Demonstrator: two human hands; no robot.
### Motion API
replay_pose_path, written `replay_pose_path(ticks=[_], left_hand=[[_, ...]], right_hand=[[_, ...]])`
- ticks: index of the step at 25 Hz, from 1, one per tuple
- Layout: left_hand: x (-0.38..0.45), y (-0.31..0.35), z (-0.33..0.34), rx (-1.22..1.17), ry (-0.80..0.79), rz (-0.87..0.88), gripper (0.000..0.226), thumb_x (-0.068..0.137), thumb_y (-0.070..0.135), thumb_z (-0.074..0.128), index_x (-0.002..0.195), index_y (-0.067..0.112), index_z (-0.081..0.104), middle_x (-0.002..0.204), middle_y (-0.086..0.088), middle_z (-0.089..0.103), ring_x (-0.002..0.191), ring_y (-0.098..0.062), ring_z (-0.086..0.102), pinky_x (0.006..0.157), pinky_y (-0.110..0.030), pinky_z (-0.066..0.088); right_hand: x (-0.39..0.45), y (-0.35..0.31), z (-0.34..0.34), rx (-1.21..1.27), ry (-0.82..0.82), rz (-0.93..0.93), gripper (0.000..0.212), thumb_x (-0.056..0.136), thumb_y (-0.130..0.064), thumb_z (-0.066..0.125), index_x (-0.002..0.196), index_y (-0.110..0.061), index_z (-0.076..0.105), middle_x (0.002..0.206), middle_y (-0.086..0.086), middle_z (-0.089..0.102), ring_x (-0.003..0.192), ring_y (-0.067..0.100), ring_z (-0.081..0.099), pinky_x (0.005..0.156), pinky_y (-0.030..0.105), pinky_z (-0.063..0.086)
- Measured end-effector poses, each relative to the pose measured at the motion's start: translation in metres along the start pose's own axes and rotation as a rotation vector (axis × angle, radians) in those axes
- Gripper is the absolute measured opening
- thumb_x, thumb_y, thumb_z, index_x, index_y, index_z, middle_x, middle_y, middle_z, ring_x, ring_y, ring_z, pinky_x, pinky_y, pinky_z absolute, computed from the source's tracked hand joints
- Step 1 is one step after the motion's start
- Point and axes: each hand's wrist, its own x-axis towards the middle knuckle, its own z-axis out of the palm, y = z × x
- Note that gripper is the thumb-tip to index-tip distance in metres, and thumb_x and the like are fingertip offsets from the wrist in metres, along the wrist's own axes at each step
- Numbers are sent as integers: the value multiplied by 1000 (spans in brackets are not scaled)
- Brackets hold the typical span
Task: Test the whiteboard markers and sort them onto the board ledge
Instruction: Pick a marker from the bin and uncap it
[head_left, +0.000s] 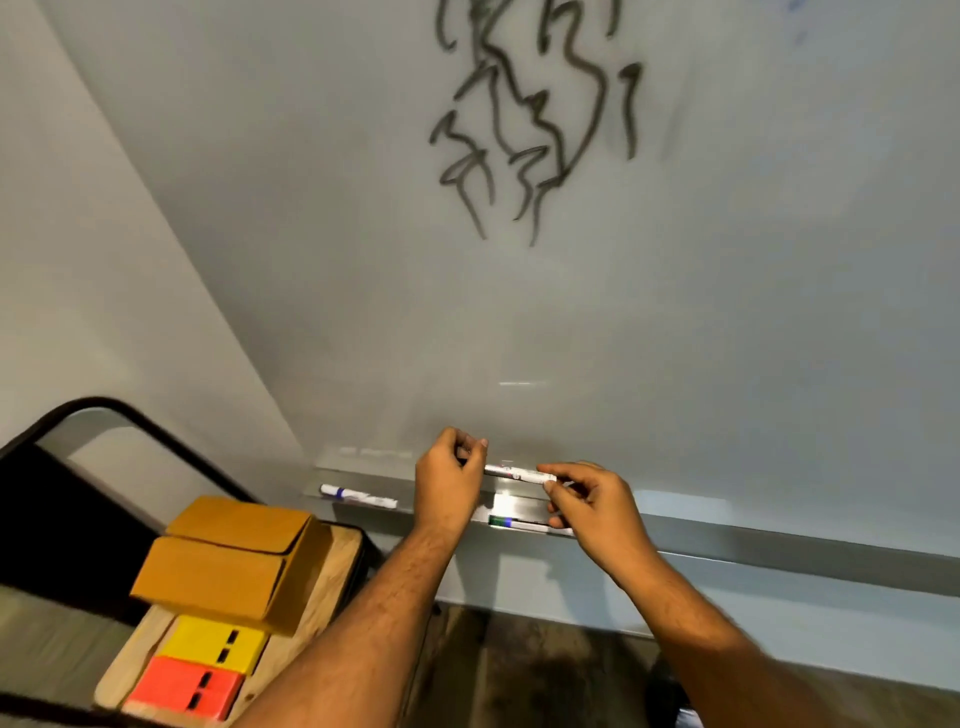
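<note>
Both my hands hold one white marker (511, 473) level, just above the metal board ledge (779, 540). My left hand (449, 480) grips its left end, which is hidden in my fingers. My right hand (589, 501) pinches its right end between thumb and fingertips. On the ledge to the left lies a white marker with a blue band (358, 496). A marker with a green cap (517, 524) lies on the ledge below my hands. Black test scribbles (524, 119) cover the upper whiteboard.
A wooden stool (332, 561) at lower left carries a brown cardboard box (234, 556), a yellow box (215, 644) and a red-orange box (184, 688). A black chair frame (119, 410) stands behind it. The whiteboard (623, 322) fills the view ahead.
</note>
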Motion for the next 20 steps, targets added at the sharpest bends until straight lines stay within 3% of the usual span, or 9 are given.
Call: replay_pose_path(ticks=[4, 8, 10, 13, 17, 20], left_hand=[[22, -45, -16, -486, 32, -440, 22, 102, 26, 68, 107, 5, 65, 92, -8, 63, 75, -15, 62, 64, -28, 62], [29, -89, -37, -767, 69, -746, 30, 110, 28, 52, 122, 2, 60, 96, -17, 67, 85, -25, 66, 75, -37, 61], [27, -104, -46, -781, 43, -858, 38, 112, 28, 48, 131, -3, 59, 100, -20, 70, 94, -31, 69, 86, -42, 60], [24, -117, -63, -663, -70, -963, 39, 111, 27, 49, 135, -3, 59, 126, -24, 69, 117, -38, 67, 103, -49, 57], [13, -128, -83, -535, -124, -904, 28, 109, 25, 56, 126, 5, 65, 116, -19, 71, 107, -32, 70, 93, -44, 63], [9, -138, -89, -491, -164, -896, 29, 110, 25, 52, 130, 6, 62, 125, -17, 68, 114, -32, 68, 101, -47, 59]], right_hand=[[23, 15, 48, 26, -44, 97, 24, 102, -5, 68, 120, -17, 78, 97, 8, 74, 83, 22, 75, 75, 30, 67], [49, 29, 101, 14, -59, 197, 20, 103, -3, 66, 117, -12, 78, 91, 14, 73, 72, 20, 71, 71, 27, 65], [61, 37, 127, -1, -75, 232, 19, 102, 1, 67, 115, -8, 78, 86, 14, 70, 67, 19, 68, 68, 28, 64], [80, 54, 170, -66, -95, 276, 20, 101, 1, 67, 114, -7, 79, 83, 10, 69, 60, 18, 63, 60, 29, 60], [94, 71, 218, -150, -113, 273, 18, 100, -5, 70, 114, -8, 80, 81, 4, 73, 62, 20, 67, 59, 30, 60], [96, 75, 237, -184, -124, 232, 17, 99, -9, 70, 112, -12, 81, 85, 2, 75, 72, 25, 74, 68, 35, 65]])
